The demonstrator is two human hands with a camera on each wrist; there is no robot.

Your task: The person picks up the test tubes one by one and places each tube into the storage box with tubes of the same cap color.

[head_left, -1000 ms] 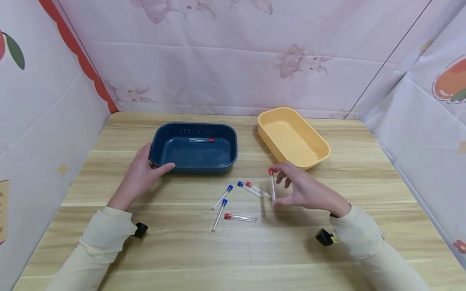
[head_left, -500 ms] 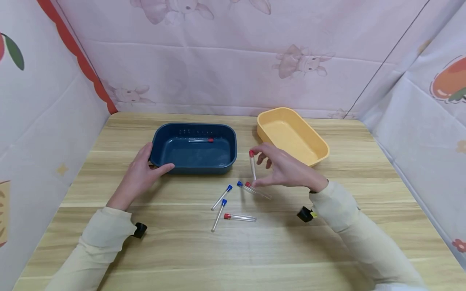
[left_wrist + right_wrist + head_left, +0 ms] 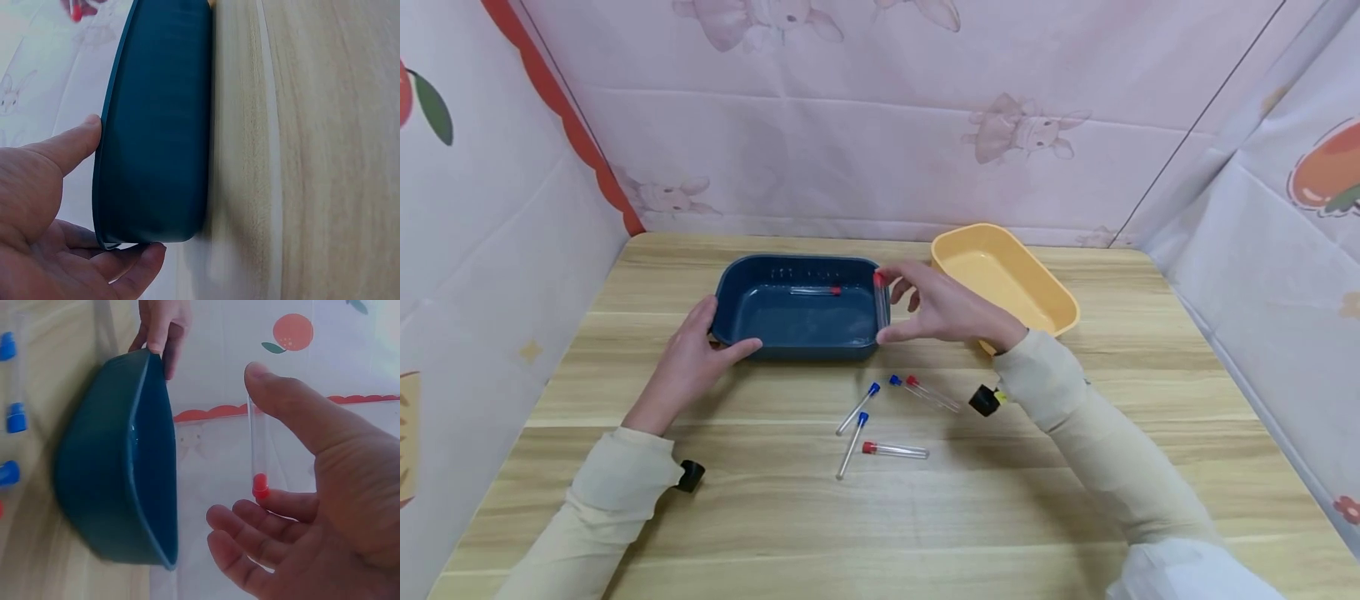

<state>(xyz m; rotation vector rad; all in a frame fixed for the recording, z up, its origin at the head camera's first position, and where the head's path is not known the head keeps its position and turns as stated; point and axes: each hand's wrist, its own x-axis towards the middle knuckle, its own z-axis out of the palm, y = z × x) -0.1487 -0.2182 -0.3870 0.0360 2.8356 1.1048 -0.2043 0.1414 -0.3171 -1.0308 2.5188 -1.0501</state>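
My right hand [image 3: 936, 304] pinches a clear test tube [image 3: 258, 444] with a red cap between thumb and index finger, the thumb at its rounded end. In the head view this tube overlaps the right rim of the dark blue bin [image 3: 805, 350]. Another red-capped test tube [image 3: 815, 291] lies inside that bin. My left hand [image 3: 696, 358] grips the bin's near left corner, thumb on the rim and fingers around the end wall [image 3: 150, 125]. On the table in front lie several more tubes, among them a red-capped tube [image 3: 895, 450] and a blue-capped tube [image 3: 852, 446].
A yellow bin [image 3: 1000, 275] stands angled at the back right, partly behind my right forearm. The wooden table [image 3: 820, 533] ends at a printed cloth backdrop [image 3: 865, 167] behind and on both sides.
My right hand has carried the red-capped test tube leftward and away from me, from near the yellow bin to the blue bin's right rim. The left hand stays on the blue bin.
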